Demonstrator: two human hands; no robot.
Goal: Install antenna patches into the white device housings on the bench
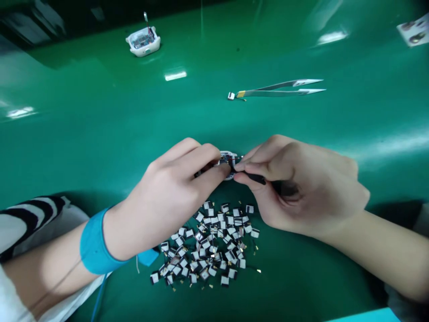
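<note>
A small white casing (229, 154) with electronics and a red wire inside lies between the hands at the centre. My left hand (177, 183) is closed on its left side, with fingertips over its inner parts. Pinched in my right hand (295, 183) is a thin black tool (255, 178), its tip at the casing's right edge and partly hidden by the fingers. Just below the hands spreads a pile of small white-and-black parts (204, 264) with short leads.
Metal tweezers (268, 93) lie beyond the hands, beside one loose small part (231, 96). Another open white casing (144, 44) stands at the back left. A blue wrist strap (97, 243) trails a cord. A white piece (414, 33) is at the far right.
</note>
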